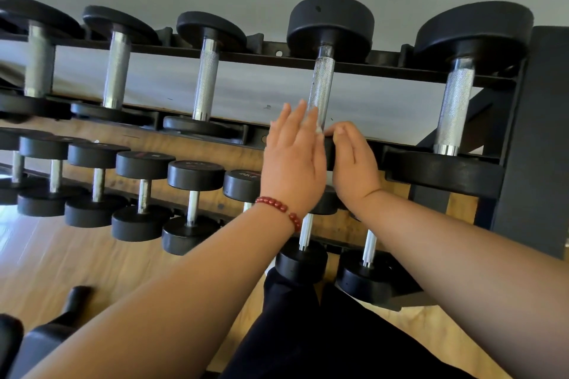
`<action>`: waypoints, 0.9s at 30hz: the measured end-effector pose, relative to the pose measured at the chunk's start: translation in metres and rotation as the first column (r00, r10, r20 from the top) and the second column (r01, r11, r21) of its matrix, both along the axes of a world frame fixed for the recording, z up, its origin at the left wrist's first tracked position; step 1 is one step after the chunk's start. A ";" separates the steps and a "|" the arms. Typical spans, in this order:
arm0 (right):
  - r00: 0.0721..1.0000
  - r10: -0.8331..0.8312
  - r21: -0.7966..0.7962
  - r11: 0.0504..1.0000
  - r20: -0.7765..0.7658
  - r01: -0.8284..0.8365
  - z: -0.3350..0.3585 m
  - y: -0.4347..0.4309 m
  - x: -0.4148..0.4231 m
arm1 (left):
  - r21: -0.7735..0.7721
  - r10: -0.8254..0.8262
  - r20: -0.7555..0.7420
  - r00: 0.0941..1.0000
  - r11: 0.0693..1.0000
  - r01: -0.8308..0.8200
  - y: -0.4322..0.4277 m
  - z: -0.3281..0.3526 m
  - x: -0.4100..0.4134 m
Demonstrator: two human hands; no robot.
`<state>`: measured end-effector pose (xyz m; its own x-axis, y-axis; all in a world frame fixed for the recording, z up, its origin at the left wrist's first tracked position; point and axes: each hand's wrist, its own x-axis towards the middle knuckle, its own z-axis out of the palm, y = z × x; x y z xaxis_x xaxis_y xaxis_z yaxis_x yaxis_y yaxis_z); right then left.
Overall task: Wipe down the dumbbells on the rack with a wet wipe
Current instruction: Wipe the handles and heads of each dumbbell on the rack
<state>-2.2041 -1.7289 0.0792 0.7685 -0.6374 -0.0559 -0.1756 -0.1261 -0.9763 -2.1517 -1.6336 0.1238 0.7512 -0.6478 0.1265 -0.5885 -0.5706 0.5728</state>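
Fingers (300,120) of the left hand (292,163) lie straight, pressing the wet wipe (319,130) against the dumbbell (323,80) handle. The right hand (354,160) curls round its near head. Handle-wiping seems underway; next, stroke beyond the fingertips.

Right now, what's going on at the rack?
A person is wiping one dumbbell on the upper shelf of the rack. The left hand, fingers straight, presses a white wet wipe against its knurled handle. The right hand curls over the same dumbbell's near head. The other dumbbells sit racked.
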 end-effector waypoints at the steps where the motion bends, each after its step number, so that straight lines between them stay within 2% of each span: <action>1: 1.000 0.014 0.015 1.000 0.008 -0.014 -0.001 -0.001 -0.001 | 0.034 -0.059 0.054 0.997 0.998 0.057 0.002 -0.002 -0.005; 3: 0.999 0.046 0.011 0.999 0.020 -0.046 -0.003 -0.004 -0.005 | 0.071 -0.138 0.105 0.985 0.989 0.131 0.008 -0.005 -0.002; 8: 0.997 0.082 -0.033 0.996 -0.007 -0.082 -0.007 -0.008 -0.010 | -0.029 0.055 -0.073 0.996 0.998 -0.057 0.006 -0.001 0.005; 11: 0.994 0.112 -0.043 0.993 -0.011 -0.112 -0.006 -0.009 -0.011 | 0.037 -0.050 -0.017 0.999 0.998 0.051 0.006 -0.003 -0.007; 13: 0.992 0.128 -0.050 0.990 -0.018 -0.129 -0.004 -0.010 -0.011 | 0.047 -0.128 -0.041 0.991 0.990 0.130 0.012 -0.001 0.000; 15: 0.991 0.129 -0.038 0.991 -0.028 -0.130 0.000 -0.009 -0.012 | -0.043 -0.191 -0.172 0.966 0.981 0.187 0.020 0.005 0.008; 18: 0.995 0.083 -0.017 0.996 -0.061 -0.084 0.009 -0.006 -0.016 | -0.176 -0.150 -0.388 0.909 0.981 0.087 0.028 0.011 0.016; 20: 0.997 0.064 -0.183 0.980 -0.052 -0.072 0.018 -0.002 -0.019 | -0.170 -0.104 -0.394 0.913 0.985 0.039 0.032 0.009 0.022; 23: 0.983 0.183 -0.541 0.827 0.000 -0.154 0.027 0.007 -0.023 | -0.180 -0.143 -0.430 0.891 0.981 0.071 0.036 0.004 0.032; 25: 0.965 0.261 -0.672 0.711 -0.020 -0.207 0.028 0.016 -0.021 | -0.228 -0.193 -0.485 0.853 0.969 0.090 0.042 0.001 0.036; 27: 0.963 0.263 -0.735 0.642 -0.060 -0.221 0.026 0.023 -0.017 | -0.271 -0.219 -0.537 0.814 0.959 0.079 0.048 -0.001 0.043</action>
